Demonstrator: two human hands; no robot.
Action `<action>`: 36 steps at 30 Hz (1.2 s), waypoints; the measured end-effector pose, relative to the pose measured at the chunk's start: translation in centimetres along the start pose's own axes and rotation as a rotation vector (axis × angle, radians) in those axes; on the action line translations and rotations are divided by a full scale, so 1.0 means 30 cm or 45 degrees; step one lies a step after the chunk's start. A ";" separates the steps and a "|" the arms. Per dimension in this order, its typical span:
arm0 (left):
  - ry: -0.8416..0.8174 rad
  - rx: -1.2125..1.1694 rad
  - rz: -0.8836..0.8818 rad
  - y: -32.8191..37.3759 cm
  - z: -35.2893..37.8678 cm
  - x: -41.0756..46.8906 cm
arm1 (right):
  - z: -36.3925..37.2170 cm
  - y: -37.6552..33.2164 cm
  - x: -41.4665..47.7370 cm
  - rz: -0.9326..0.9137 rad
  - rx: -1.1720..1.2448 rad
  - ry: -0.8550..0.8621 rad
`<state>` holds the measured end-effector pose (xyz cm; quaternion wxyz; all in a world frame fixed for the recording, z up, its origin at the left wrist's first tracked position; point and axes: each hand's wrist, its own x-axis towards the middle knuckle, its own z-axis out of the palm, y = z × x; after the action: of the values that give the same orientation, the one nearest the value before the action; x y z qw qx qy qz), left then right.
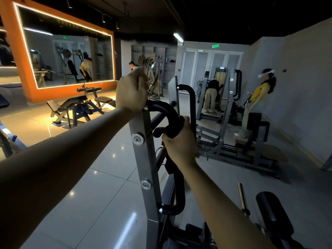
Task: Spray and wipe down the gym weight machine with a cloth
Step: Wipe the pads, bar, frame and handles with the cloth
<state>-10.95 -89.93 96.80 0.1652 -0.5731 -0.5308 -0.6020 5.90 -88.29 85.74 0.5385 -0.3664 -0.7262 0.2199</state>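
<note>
The weight machine's grey upright post (pixel 144 159), with two round bolts, rises in the middle of the head view. A black curved handle (pixel 161 106) arches from its top to the right. My left hand (pixel 131 90) grips the top end of the post, fingers curled over it. My right hand (pixel 179 146) grips the handle lower down, holding a dark cloth (pixel 172 129) wrapped round the bar. A fold of the cloth bulges out to the left of my fingers. No spray bottle is in view.
A padded roller (pixel 273 212) and a brass-coloured bar (pixel 242 196) sit at lower right. Another machine (pixel 224 141) stands to the right, with a person in a yellow top (pixel 258 97) beside it. Benches (pixel 77 106) stand left on the glossy tiled floor (pixel 100 177), below an orange-framed mirror (pixel 68 51).
</note>
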 end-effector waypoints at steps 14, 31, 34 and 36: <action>-0.011 -0.003 0.002 -0.010 0.004 -0.004 | 0.021 0.189 -0.161 0.268 0.228 -0.069; -0.301 0.502 0.721 0.042 0.077 -0.172 | -0.028 0.348 -0.395 0.313 -0.025 -0.324; -0.143 0.521 0.643 0.046 0.118 -0.177 | -0.024 0.337 -0.351 0.385 0.068 -0.303; -0.088 0.524 0.663 0.044 0.127 -0.173 | -0.021 0.289 -0.292 0.535 0.277 -0.263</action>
<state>-6.42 -89.42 92.06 0.4076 -0.6642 -0.4823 -0.4002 10.37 -89.57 74.31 0.4404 -0.4248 -0.6572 0.4402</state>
